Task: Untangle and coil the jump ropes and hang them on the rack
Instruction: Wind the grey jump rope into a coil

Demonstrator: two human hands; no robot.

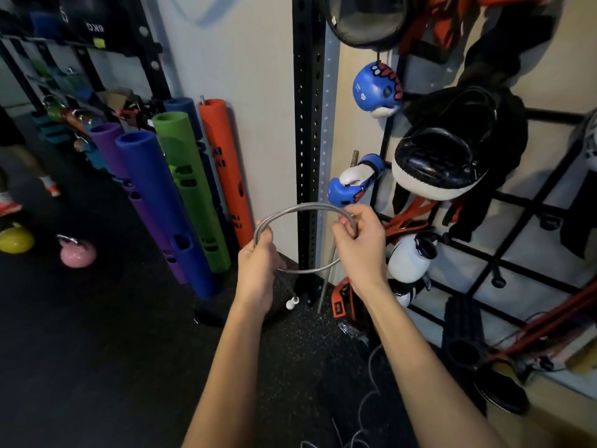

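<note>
A grey jump rope [303, 206] is wound into a round coil held up in front of the black perforated upright [308, 150], above the dark speckled floor [284, 337]. The left hand [258, 270] grips the coil at about its 8 o'clock, fingers [265, 238] curled shut around the strands. The right hand [360, 244] pinches the coil at about its 2 o'clock, fingers [345, 225] closed on the cord where the loops cross. From the left hand a short tail drops to a small white end piece [292, 302] hanging just above the floor. A straight grey length [327, 279] runs down from the right hand toward the floor at the coil's 5 o'clock.

At 10 o'clock from the coil, foam tubes lean against the wall: orange [227, 176], green [189, 195], blue [164, 208] and purple [129, 176]. Farther out at 9 o'clock a pink kettlebell [78, 252] and a yellow kettlebell [15, 239] sit on the floor. At 1 to 3 o'clock a black grid rack [504, 253] on the wall carries blue-and-white boxing gloves [376, 90], a black-and-white padded mitt [441, 163] and red straps [410, 218]. A thin pale cord [371, 376] lies loose on the floor at 6 o'clock, between the forearms.
</note>
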